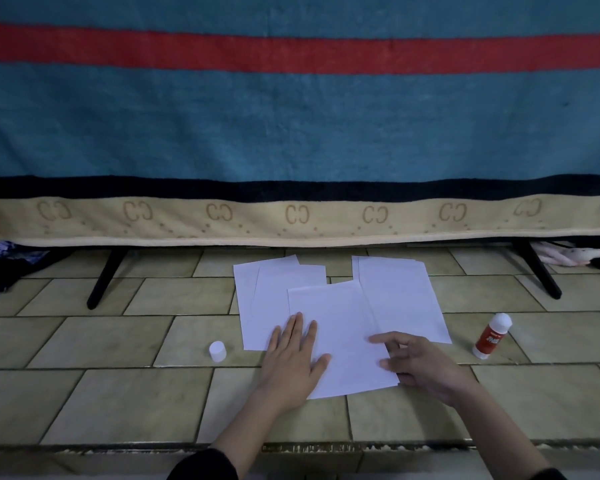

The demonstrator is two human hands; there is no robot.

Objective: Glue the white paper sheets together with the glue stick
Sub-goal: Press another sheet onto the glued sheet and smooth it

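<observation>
Several white paper sheets lie overlapping on the tiled floor. The nearest sheet lies on top, with a pile at the back left and another at the back right. My left hand rests flat, fingers spread, on the near sheet's left edge. My right hand touches that sheet's right edge with curled fingers; whether it pinches the paper is unclear. A red and white glue stick stands uncapped on the floor to the right. Its white cap stands left of the papers.
A blue blanket with a red stripe and beige border hangs over a bed just behind the papers. Two black slanted legs reach the floor. Dark clothing lies at the far left, a pale cloth at the far right.
</observation>
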